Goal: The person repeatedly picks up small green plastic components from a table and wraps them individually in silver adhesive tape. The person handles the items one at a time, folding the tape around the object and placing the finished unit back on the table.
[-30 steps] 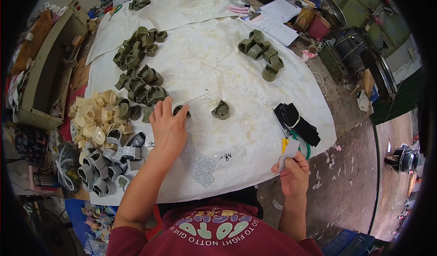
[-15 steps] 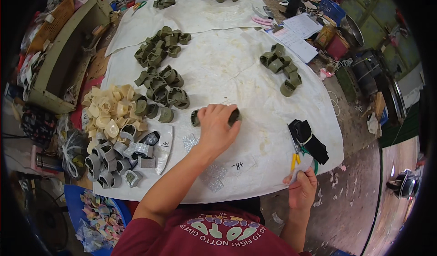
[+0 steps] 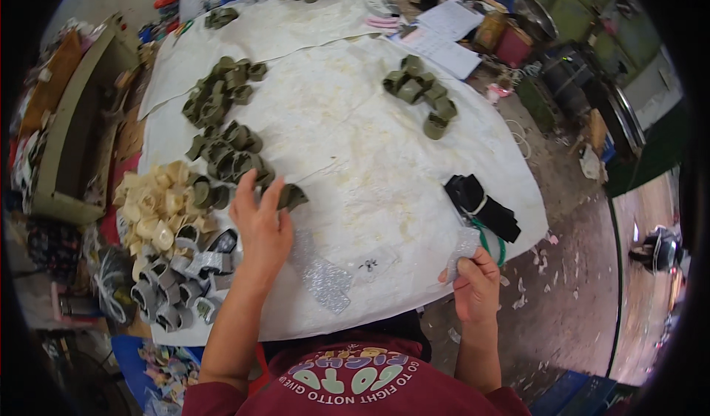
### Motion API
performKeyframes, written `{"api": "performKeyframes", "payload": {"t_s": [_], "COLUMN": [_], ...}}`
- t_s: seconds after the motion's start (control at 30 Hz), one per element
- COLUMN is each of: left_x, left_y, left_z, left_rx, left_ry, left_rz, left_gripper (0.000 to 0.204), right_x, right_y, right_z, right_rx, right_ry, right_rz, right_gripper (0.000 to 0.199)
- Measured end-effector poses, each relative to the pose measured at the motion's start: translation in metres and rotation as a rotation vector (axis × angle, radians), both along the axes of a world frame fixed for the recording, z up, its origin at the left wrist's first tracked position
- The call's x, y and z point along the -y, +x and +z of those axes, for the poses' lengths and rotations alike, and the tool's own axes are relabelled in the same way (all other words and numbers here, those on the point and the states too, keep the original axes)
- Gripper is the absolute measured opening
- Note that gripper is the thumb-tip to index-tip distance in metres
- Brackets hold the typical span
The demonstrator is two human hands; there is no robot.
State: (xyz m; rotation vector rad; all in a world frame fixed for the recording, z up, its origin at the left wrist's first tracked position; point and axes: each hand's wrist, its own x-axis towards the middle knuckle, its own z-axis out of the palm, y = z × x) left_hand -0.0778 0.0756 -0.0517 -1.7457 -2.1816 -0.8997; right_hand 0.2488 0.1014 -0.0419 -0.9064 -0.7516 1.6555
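Note:
My left hand [image 3: 260, 227] is over the left part of the white-covered table, fingers spread, at the near end of a cluster of olive-green curved loops [image 3: 225, 161]. One olive loop [image 3: 293, 196] sits right beside its fingertips; whether they touch is hard to tell. My right hand [image 3: 475, 281] pinches a small grey glittery strip [image 3: 464, 247] between thumb and fingers at the table's near right edge. Flat silver glitter pieces [image 3: 323, 277] lie between my hands, next to a clear piece with a handwritten mark [image 3: 375, 261].
A cream pile of curved pieces [image 3: 157, 207] and grey loops [image 3: 164, 292] lie at left. More olive loops [image 3: 421, 90] stand at the far right. A banded black bundle [image 3: 482, 207] and green loop [image 3: 499, 247] lie by my right hand. Papers [image 3: 444, 42] lie beyond.
My left hand has moved left with olive loops to the cluster and its fingers have spread. My right hand keeps the grey strip, now raised upright. The view has shifted.

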Motion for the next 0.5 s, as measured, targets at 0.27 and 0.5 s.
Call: {"api": "performKeyframes", "payload": {"t_s": [0.27,0.5], "left_x": [-0.066,-0.253], "left_y": [0.039,0.051], "left_z": [0.049,0.013], "left_rx": [0.033,0.13], "left_ry": [0.174,-0.09], "left_rz": [-0.229,-0.181], "left_gripper": [0.051,0.037], "right_x": [0.006,0.008], "right_y": [0.01,0.005], "right_z": [-0.03,-0.024], "right_rx": [0.029,-0.092], "right_ry": [-0.126,-0.335], "right_rz": [0.014,0.099], "right_gripper": [0.019,0.011]}}
